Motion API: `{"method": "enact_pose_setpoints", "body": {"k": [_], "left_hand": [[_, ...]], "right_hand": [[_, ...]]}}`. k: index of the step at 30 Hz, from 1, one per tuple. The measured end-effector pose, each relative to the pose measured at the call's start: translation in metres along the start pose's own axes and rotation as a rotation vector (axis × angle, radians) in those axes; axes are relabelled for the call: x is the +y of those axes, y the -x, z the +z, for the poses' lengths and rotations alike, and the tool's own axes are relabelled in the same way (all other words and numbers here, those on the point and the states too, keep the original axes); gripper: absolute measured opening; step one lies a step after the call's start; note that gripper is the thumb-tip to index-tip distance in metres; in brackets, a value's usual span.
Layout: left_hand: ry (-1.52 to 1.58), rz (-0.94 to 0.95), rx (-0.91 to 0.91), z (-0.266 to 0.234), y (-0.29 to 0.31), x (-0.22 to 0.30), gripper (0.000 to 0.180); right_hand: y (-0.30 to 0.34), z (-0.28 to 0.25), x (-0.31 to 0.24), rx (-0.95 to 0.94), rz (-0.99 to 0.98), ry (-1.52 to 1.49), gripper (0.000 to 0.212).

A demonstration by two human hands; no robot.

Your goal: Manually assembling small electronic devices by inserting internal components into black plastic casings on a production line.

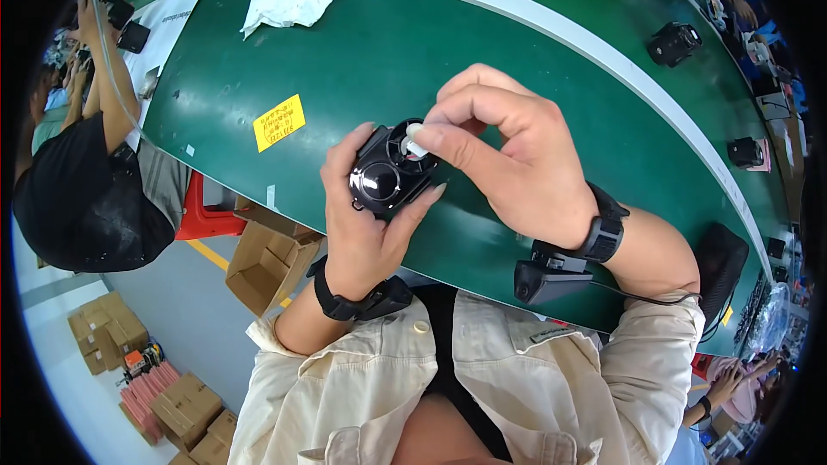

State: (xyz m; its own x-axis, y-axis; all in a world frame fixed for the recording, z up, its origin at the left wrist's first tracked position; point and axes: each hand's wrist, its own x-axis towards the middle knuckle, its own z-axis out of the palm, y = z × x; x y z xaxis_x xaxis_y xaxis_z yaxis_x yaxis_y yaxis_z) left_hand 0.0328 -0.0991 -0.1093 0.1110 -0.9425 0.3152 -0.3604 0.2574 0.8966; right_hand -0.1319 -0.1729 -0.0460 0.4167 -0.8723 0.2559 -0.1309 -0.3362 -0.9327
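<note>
My left hand (357, 215) is wrapped round a glossy black device (376, 182) with a rounded dome and a ring-shaped opening at its far end. It holds the device above the table, thumb on the near right side and fingers along the left. Over the opening, my right hand (517, 159) pinches a small white piece (413, 149) between thumb and forefinger. The piece sits partly inside the ring; its exact kind cannot be made out. Each wrist wears a black strap with a small black unit.
On the green table (379, 43) lie a crumpled white cloth or bag (289, 7) and a yellow note (280, 123). A pale rail (551, 17) curves behind; black devices (674, 43) stand beyond it. An open cardboard box (269, 263) is below the left edge. A co-worker (90, 189) sits left.
</note>
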Motion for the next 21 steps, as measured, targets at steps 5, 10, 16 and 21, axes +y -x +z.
{"method": "enact_pose_setpoints", "body": {"k": [5, 10, 16, 21], "left_hand": [[-0.051, 0.043, 0.002, 0.001, 0.006, 0.002, 0.083], [-0.109, 0.103, 0.003, 0.002, 0.005, 0.003, 0.085], [-0.150, 0.141, 0.027, 0.005, 0.002, 0.000, 0.086], [-0.180, 0.170, 0.036, 0.007, 0.004, -0.003, 0.087]], "right_hand": [[0.003, -0.002, -0.003, -0.037, 0.020, -0.001, 0.010], [0.003, -0.002, -0.001, -0.019, -0.059, 0.008, 0.008], [0.007, 0.013, 0.006, 0.140, -0.210, 0.103, 0.008], [0.011, 0.019, 0.008, 0.200, -0.209, 0.112, 0.009]]}}
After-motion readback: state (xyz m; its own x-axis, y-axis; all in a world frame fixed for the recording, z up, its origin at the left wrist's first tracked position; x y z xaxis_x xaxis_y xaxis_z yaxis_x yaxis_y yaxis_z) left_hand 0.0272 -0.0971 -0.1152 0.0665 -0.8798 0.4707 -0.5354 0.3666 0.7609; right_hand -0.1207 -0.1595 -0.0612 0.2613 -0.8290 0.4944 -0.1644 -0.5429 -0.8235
